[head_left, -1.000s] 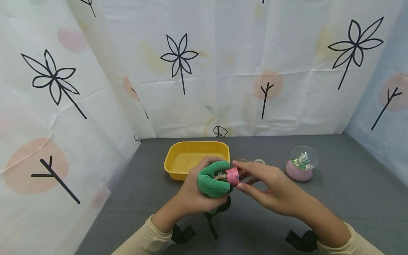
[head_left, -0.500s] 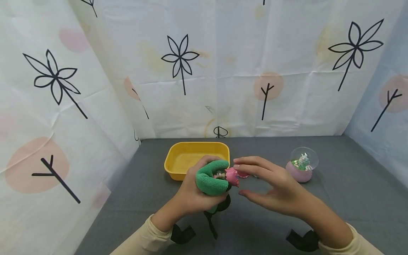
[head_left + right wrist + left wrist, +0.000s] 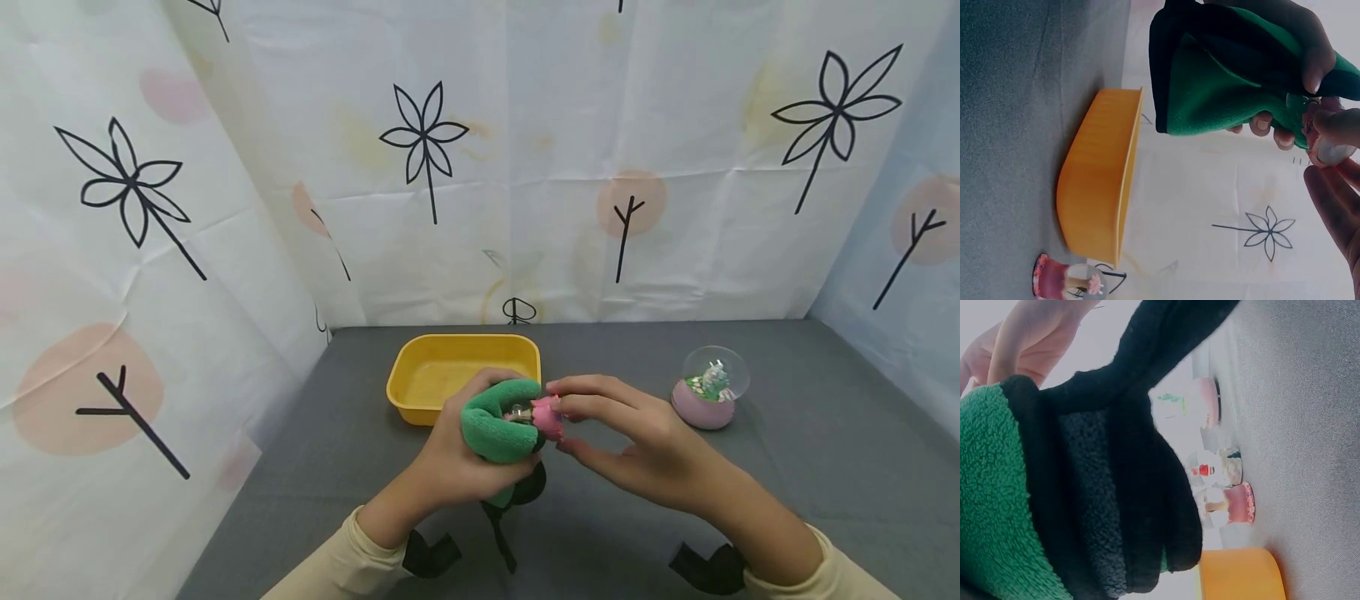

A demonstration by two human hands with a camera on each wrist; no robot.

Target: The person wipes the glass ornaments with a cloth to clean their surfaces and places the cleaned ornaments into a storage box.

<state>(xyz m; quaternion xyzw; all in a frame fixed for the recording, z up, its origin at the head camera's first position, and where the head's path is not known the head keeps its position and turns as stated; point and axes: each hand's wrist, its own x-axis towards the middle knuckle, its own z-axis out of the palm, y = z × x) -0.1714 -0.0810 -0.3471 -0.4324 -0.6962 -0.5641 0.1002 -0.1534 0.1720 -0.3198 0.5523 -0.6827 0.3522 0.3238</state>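
My left hand [image 3: 465, 467] grips a green plush cloth [image 3: 495, 442] with black edging, folded around the clear dome of a small snow globe [image 3: 549, 418]. Its pink scalloped base sticks out to the right. Thumb and fingers of my right hand [image 3: 648, 442] pinch that base. From the right wrist view, the pale underside of the snow globe [image 3: 1332, 153] shows between those fingers. Most of the dome is hidden inside the cloth [image 3: 1210, 94], whose dark-edged end hangs below the left hand.
Left of centre at the back stands a yellow bin [image 3: 408, 410]. A larger snow globe with a pink base [image 3: 703, 406] is at the right. Two small snow globes, one with a pink base [image 3: 1241, 504] and one with a whitish base [image 3: 1232, 469], stand beyond the bin.
Half a second ago the right fingers were spread apart from the base; now they have closed in on it again. The left hand and cloth have barely moved.
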